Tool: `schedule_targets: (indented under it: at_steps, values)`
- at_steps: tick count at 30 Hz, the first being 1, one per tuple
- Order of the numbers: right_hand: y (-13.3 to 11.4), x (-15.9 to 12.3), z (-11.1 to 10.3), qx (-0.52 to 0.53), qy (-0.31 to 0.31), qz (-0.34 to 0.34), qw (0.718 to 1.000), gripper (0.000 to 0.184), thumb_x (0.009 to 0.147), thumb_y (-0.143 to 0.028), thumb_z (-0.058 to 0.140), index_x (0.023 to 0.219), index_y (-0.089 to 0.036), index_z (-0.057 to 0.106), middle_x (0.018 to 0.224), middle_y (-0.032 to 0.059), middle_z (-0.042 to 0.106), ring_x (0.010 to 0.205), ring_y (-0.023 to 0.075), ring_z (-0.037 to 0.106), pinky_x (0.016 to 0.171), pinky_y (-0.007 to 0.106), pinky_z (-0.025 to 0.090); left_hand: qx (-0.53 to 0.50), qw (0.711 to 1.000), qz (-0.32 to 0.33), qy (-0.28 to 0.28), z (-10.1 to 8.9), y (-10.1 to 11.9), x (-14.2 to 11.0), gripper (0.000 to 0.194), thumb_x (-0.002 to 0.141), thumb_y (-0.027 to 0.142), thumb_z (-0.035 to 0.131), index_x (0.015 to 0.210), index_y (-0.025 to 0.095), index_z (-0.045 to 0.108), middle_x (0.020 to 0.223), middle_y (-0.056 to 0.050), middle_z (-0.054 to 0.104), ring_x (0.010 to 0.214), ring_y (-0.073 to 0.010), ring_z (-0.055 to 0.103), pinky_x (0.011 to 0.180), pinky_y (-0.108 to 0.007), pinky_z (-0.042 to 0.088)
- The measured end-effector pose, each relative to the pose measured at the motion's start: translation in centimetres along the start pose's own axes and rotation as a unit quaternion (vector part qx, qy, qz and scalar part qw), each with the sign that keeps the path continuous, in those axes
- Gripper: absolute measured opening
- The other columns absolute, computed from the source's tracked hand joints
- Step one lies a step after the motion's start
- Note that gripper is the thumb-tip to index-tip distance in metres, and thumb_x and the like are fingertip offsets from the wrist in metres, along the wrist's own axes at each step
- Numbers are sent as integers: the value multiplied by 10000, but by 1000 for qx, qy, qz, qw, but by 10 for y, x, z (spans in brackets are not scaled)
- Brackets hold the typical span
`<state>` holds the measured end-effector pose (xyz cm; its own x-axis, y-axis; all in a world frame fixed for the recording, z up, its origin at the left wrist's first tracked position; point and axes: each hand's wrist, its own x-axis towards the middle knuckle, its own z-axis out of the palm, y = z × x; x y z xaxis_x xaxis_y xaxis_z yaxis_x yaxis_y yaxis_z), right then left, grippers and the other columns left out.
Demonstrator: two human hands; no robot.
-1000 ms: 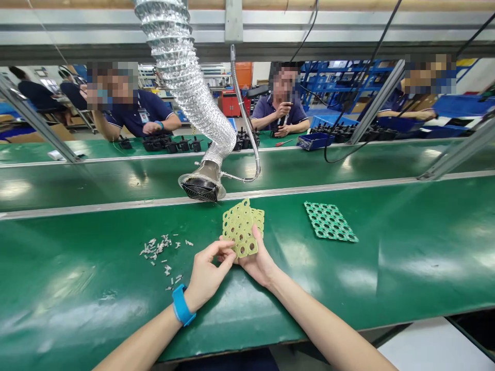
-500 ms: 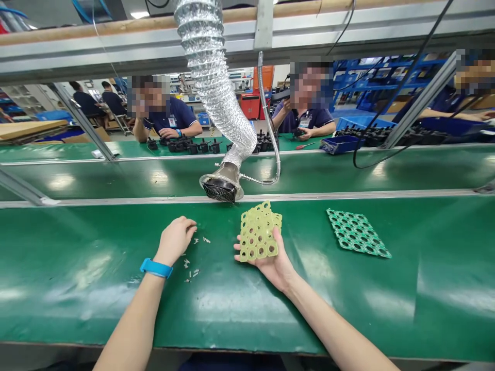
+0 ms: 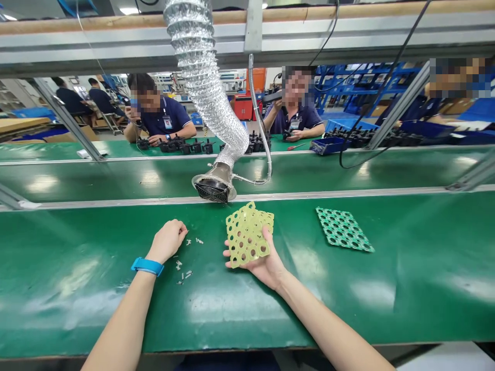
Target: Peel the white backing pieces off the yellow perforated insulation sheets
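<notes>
My right hand is palm up, fingers underneath and thumb on top, gripping yellowish perforated panels. At least two seem stacked, turned at an angle to each other. My left hand, with a blue band at the wrist, rests low over the green bench with its fingers curled and pinched together. Anything between its fingertips is too small to make out. Beside and below it, several small pale slivers lie scattered. To the right, a green circuit board panel with rows of round holes lies flat.
A foil exhaust duct ends in a grilled hood above the bench's far edge. Beyond the metal rail, co-workers sit behind black parts and a blue bin. A black cable hangs at right.
The view has shifted slightly, moving everything a little left. The yellow panels have turned slightly in my right hand, showing more of the rear one. My left fingers look more curled in.
</notes>
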<state>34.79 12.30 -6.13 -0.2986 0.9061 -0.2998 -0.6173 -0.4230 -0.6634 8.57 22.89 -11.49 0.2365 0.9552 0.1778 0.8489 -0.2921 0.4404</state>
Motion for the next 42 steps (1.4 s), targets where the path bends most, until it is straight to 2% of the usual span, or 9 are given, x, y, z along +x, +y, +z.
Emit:
schedule_targets:
  at_steps: [3, 6, 9, 12, 17, 20, 24, 32, 42]
  values:
    - [1, 0, 0, -7, -19, 11, 1000, 757, 863, -735, 359, 1249, -117, 566, 1140, 199, 655, 945, 314, 658, 860, 548, 481, -55, 998, 12, 30, -2, 22, -4, 169, 874, 233, 447, 751, 203, 559, 769, -51, 598, 757, -218, 554, 677, -305, 418]
    - [2, 1, -1, -12, -37, 27, 999, 762, 878, -725, 324, 1266, -111, 555, 1146, 197, 652, 933, 307, 660, 836, 525, 493, -231, 970, 40, 61, -2, 60, -16, 149, 898, 276, 453, 864, 197, 575, 844, -42, 618, 784, -191, 575, 708, -289, 449]
    - [3, 2, -1, -19, -56, 41, 997, 742, 878, -725, 320, 1252, -134, 565, 1128, 171, 663, 918, 293, 662, 845, 523, 492, -354, 931, 86, 6, 1, 98, -32, 167, 906, 296, 477, 866, 202, 608, 879, -41, 613, 829, -182, 586, 747, -286, 464]
    - [4, 3, -1, -15, -55, 42, 997, 657, 891, -700, 340, 1233, -189, 574, 1128, 131, 674, 955, 280, 650, 884, 549, 473, -414, 904, 99, -40, 4, 119, -43, 186, 909, 297, 486, 865, 205, 641, 878, -43, 597, 796, -173, 573, 726, -287, 473]
    - [5, 4, -2, -5, -25, 37, 999, 606, 886, -680, 382, 1215, -213, 586, 1168, 110, 668, 1052, 278, 613, 911, 538, 467, -441, 891, 88, -61, 8, 123, -49, 178, 886, 283, 521, 851, 208, 679, 868, -51, 593, 814, -184, 571, 709, -286, 493]
    - [6, 4, -3, -8, -9, 35, 999, 612, 865, -693, 412, 1180, -206, 608, 1159, 110, 675, 1081, 283, 606, 923, 514, 465, -456, 884, 70, -75, 12, 123, -50, 177, 871, 286, 543, 821, 197, 687, 844, -54, 588, 765, -171, 567, 616, -252, 488]
    - [6, 4, -2, -13, -2, 40, 999, 632, 850, -710, 412, 1156, -197, 618, 1130, 118, 685, 1098, 294, 603, 925, 514, 463, -506, 859, 9, -80, 16, 127, -52, 172, 840, 316, 583, 894, 179, 673, 775, -35, 571, 674, -143, 541, 525, -219, 471]
    - [4, 2, 1, -12, -17, 37, 999, 609, 862, -689, 422, 1188, -205, 596, 1136, 114, 681, 1064, 292, 621, 915, 534, 476, -554, 828, -23, -82, 15, 126, -49, 305, 789, 280, 631, 1071, 177, 579, 758, 0, 575, 684, -129, 567, 595, -228, 504]
    - [4, 3, -1, -4, -34, 34, 999, 587, 913, -653, 356, 1215, -206, 586, 1170, 119, 670, 1047, 285, 626, 914, 564, 474, -552, 829, -17, -81, 16, 124, -47, 305, 786, 267, 637, 1070, 175, 575, 753, 9, 576, 694, -130, 570, 636, -243, 498]
